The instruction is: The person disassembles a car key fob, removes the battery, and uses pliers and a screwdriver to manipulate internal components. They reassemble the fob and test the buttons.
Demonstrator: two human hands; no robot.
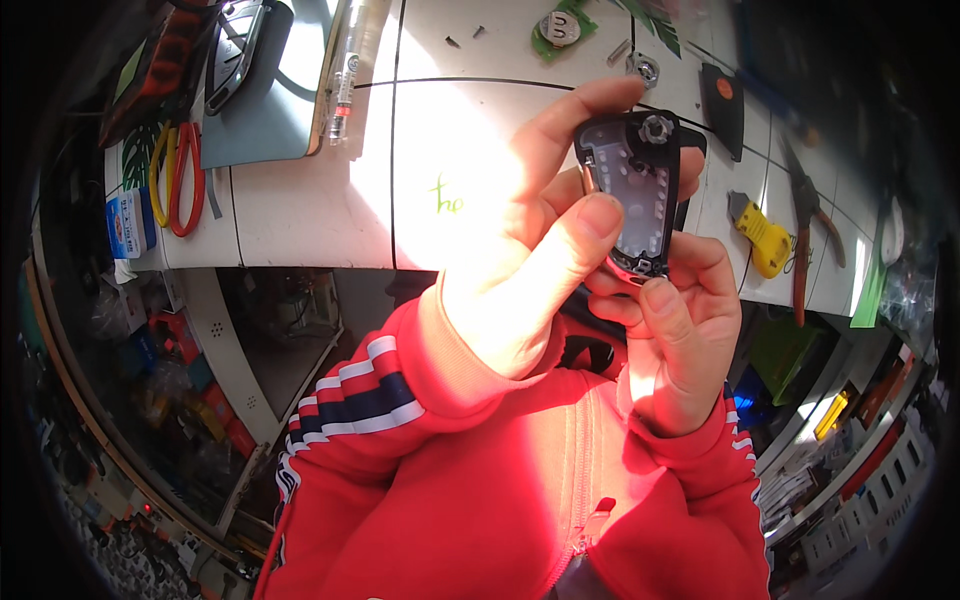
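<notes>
Between my two hands, above the table's front edge, is an opened black car key fob shell with a pale, translucent inside. My left hand grips its left side, the thumb pressed on the lower left edge and the index finger stretched past the top. My right hand pinches its lower end between thumb and fingers. Part of a dark piece shows behind the shell, mostly hidden. Beyond the hands lie a small round metal part and a green circuit board with a coin battery. Farther right rests a black cover piece.
Two small screws lie at the back. On the left are scissors with yellow and red loops, a grey-blue pad, a black key fob and a clear tube. To the right sit a yellow cutter and pliers.
</notes>
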